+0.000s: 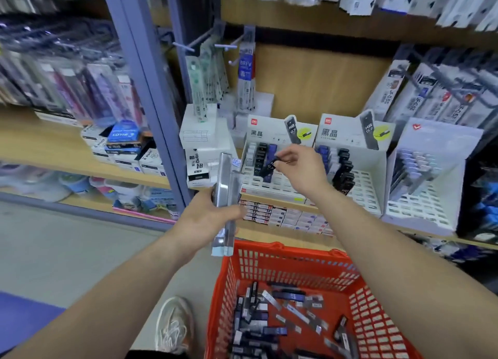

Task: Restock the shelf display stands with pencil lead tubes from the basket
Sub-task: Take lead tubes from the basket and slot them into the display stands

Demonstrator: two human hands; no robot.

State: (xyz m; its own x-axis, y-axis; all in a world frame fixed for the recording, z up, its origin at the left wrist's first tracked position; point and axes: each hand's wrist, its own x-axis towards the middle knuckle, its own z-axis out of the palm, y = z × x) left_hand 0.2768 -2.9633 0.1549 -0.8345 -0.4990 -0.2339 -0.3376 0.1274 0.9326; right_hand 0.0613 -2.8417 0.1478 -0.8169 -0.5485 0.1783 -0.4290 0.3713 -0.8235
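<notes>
The wooden shelf [80,153] carries a partly filled white display stand [269,132]. The red basket [291,253] below holds loose lead tubes [269,326]. The left hand [210,215] grips a clear packet [226,197]. The right hand [304,170] fingers pinch a black tube [270,167] over the stand's slots.

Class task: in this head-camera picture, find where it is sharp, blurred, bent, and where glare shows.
Head view: sharpest around the display stand and the right hand pinching a lead tube; the hanging packs at far left smear into blur; the wide lens slants the shelf post; glare streaks the clear packet gripped by the left hand.
</notes>
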